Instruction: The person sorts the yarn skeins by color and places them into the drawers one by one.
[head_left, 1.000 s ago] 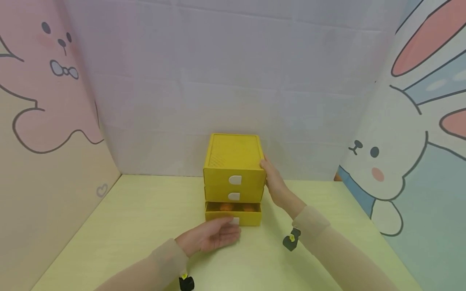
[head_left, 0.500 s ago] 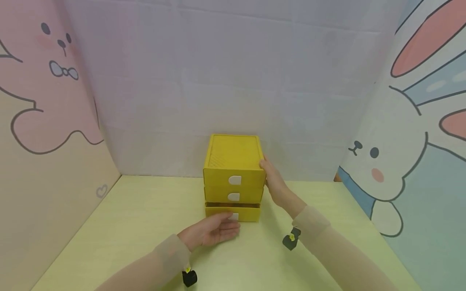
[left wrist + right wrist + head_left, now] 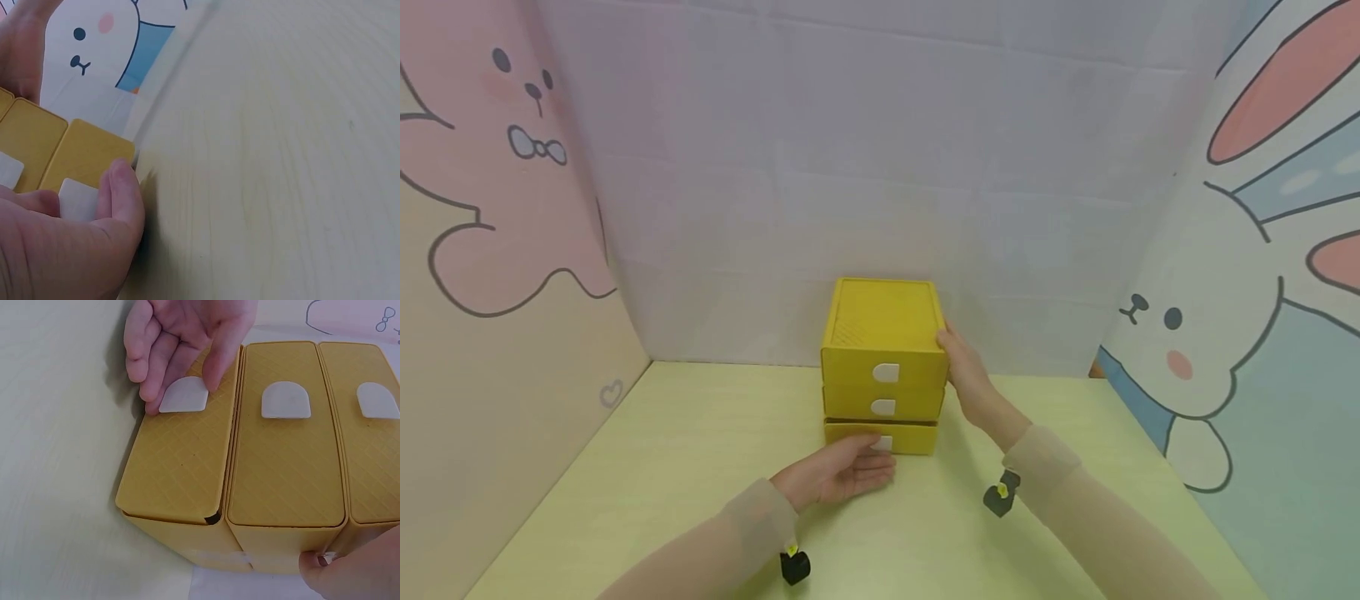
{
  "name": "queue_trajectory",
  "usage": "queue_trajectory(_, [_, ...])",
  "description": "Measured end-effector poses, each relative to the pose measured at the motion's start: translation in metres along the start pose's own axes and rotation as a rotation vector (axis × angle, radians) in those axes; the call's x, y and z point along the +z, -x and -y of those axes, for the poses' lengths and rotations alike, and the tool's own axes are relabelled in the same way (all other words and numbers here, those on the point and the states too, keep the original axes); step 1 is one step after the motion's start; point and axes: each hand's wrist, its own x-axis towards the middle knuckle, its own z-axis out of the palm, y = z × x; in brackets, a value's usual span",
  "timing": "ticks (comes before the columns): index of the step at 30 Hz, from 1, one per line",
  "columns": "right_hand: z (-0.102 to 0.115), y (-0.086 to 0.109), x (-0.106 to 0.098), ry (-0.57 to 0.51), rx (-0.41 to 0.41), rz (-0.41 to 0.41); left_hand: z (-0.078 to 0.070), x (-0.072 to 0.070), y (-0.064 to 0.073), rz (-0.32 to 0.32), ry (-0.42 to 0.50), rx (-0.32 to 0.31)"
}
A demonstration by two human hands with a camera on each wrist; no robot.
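A yellow three-drawer cabinet (image 3: 886, 312) stands against the back wall, with white tabs on its drawer fronts. My left hand (image 3: 838, 473) is at the bottom drawer (image 3: 913, 439), palm turned sideways and fingers extended. Its thumb and fingers lie on either side of that drawer's white tab (image 3: 184, 395), touching the front. Only a thin dark gap shows above the bottom drawer; its inside is hidden. My right hand (image 3: 972, 379) rests against the cabinet's right side, thumb near the top edge; its other fingers are partly hidden. The middle drawer (image 3: 284, 469) and top drawer (image 3: 850, 367) are closed.
The pale wood-look table (image 3: 715, 433) spreads around the cabinet. A white cloth wall (image 3: 880, 167) rises close behind it. Printed panels with a pink bear (image 3: 497, 167) and a white rabbit (image 3: 1210, 350) stand at left and right.
The bottom drawer has slid back into the cabinet, with my left hand moving slightly forward against it. Orange items seen inside earlier are now out of sight. My right hand has stayed put.
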Motion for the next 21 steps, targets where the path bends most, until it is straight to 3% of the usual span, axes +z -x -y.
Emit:
queue_trajectory(6, [-0.002, 0.000, -0.004, 0.000, -0.020, 0.044, -0.002, -0.001, -0.005, -0.016, 0.007, 0.008])
queue_trajectory(21, [0.000, -0.001, -0.007, -0.023, 0.006, 0.057, -0.003, 0.002, -0.012, -0.010, 0.009, 0.018])
